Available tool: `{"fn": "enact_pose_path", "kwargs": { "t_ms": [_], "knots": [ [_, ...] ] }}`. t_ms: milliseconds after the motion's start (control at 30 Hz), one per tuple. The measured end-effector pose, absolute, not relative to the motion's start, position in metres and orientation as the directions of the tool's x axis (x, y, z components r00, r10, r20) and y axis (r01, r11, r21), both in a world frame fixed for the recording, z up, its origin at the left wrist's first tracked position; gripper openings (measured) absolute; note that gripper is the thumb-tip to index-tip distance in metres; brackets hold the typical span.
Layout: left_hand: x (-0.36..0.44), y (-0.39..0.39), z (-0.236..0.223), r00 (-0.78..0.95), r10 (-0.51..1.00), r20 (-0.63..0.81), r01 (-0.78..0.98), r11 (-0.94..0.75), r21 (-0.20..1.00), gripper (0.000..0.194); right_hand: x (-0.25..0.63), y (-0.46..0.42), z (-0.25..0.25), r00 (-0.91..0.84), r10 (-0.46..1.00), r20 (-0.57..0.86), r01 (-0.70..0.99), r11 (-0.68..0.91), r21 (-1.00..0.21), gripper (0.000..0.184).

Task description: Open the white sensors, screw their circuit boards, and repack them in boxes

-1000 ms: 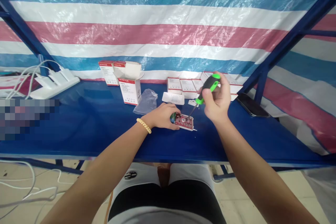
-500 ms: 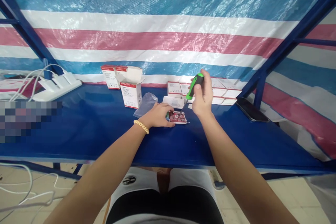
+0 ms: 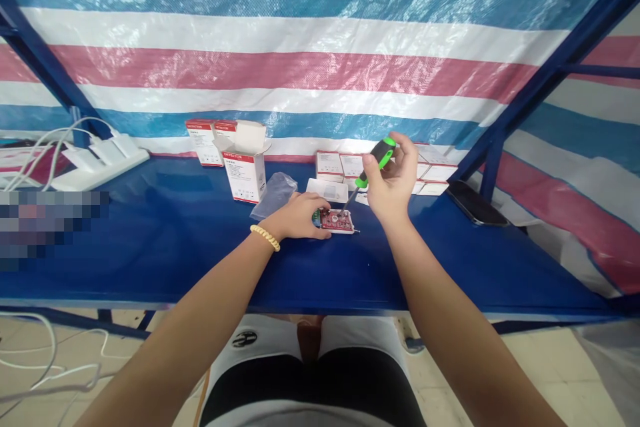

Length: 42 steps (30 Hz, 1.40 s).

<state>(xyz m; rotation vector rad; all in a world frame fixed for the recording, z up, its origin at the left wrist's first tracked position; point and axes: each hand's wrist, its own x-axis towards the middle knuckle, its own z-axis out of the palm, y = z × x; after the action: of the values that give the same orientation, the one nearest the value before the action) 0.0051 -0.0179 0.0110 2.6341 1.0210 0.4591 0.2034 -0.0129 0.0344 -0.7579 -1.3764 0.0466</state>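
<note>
Evidently the left hand [image 3: 297, 216] has its fingers part-curled, parted only by the width of the circuit board [image 3: 330, 221]: the thumb presses its near side and the other fingers reach over its far side, covering its left end. The board, red and seated in a white casing [image 3: 345, 231], lies near the middle of the surface [image 3: 175, 267], between the back and near edges. A green and blue part [image 3: 317, 217] shows beside the left fingers.

The right hand [image 3: 393, 188] has its fingers closed round the green and black handle of a screwdriver [image 3: 382, 157], thumb on one side. The tool slants down to the left, and its tip meets the board; the tip is too small to tell whether it sits in a screw.

Just behind the board lies a white cover [image 3: 327, 190]. The right hand stands in front of part of the stacked boxes [image 3: 434, 173] along the back edge. A clear plastic bag [image 3: 274, 197] lies behind the left hand, beside an open box [image 3: 245, 177]. A black phone [image 3: 479, 203] rests toward the back right corner, and a white power strip [image 3: 103, 170] toward the back left corner.
</note>
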Motion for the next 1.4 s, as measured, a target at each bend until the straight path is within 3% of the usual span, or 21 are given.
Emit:
{"fn": "enact_pose_path", "kwargs": {
  "t_ms": [367,467,667,800,1167,1400],
  "knots": [
    [-0.003,-0.018,0.016,0.717,0.687,0.119,0.594,-0.692,0.411,0.061,0.219,-0.010,0.033,0.263,0.433,0.862,0.322,0.803,-0.501,0.052],
    [-0.005,-0.018,0.017,0.693,0.699,0.173,0.587,-0.688,0.426,0.061,0.223,-0.011,0.035,0.270,0.414,0.869,0.327,0.809,-0.488,0.051],
    [0.008,-0.023,0.018,0.614,0.737,0.283,0.598,-0.668,0.443,0.034,0.216,-0.018,0.037,0.320,0.377,0.869,0.299,0.831,-0.470,0.049],
    [0.013,-0.025,0.017,0.635,0.706,0.313,0.571,-0.702,0.425,0.026,0.212,-0.020,0.037,0.315,0.389,0.866,0.288,0.830,-0.478,0.050],
    [0.009,-0.019,0.014,0.675,0.636,0.374,0.508,-0.769,0.389,0.035,0.224,-0.013,0.033,0.321,0.322,0.891,0.401,0.806,-0.436,0.055],
    [0.009,-0.019,0.015,0.657,0.644,0.391,0.506,-0.762,0.405,0.034,0.227,-0.008,0.030,0.370,0.337,0.866,0.331,0.823,-0.462,0.051]
  ]
}}
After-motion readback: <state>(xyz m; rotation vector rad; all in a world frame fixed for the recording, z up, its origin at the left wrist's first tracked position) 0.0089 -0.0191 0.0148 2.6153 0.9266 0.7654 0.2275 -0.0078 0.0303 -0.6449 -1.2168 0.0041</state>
